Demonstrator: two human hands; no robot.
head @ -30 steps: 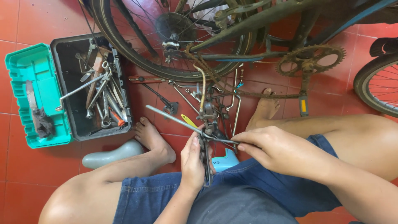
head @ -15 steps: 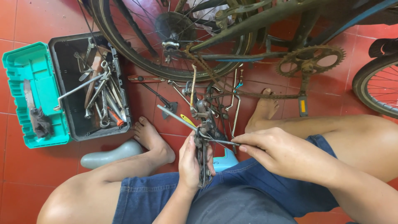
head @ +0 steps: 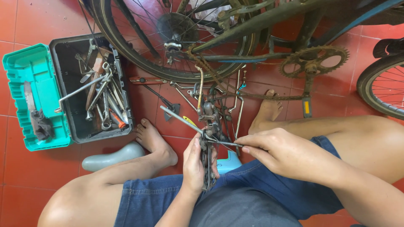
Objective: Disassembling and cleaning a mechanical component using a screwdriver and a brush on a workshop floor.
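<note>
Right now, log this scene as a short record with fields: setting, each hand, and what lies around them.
Setting: red tiled floor, person seated barefoot beside a bicycle
Left hand: grip closed around a rusty bicycle part, held upright
Right hand: pinching a thin metal tool against that part
Toolbox: open, teal lid, black tray full of wrenches
Chainring: on the bicycle frame, chain hanging slack
Near left foot: grey saddle

Floor (head: 25,168) — red tiles with pale grout lines. Toolbox (head: 63,90) — black tray, teal lid. Bicycle frame (head: 269,21) dark, chainring (head: 314,62) rusty brown. Pedal (head: 306,107) black with yellow reflector. Shorts (head: 160,197) blue denim. Saddle (head: 111,156) pale grey.
</note>
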